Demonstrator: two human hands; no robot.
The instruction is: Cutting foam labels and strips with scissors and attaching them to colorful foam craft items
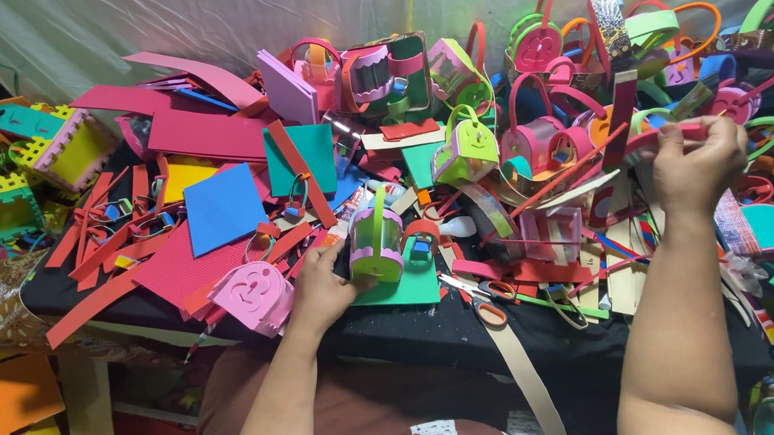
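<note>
The desk (425,332) is so full of foam bits that most of its black top is hidden. Many little baskets at the back sit in a heap, and it is hard to tell one from the next. The scissors (480,298) lie partly under strips.

The left hand (319,288) rests low near the front edge of the desk. Its fingers and thumb touch the side of a small green basket (377,239) with a pink wavy trim, which stands upright on a green sheet (411,285). A pink smiley piece (254,291) lies just beside this hand.

The right hand (694,164) is lifted up over the pile, arm reaching forward. Its fingertips pinch a thin red strip (650,140). The strip's far end gets lost among the other strips.
</note>
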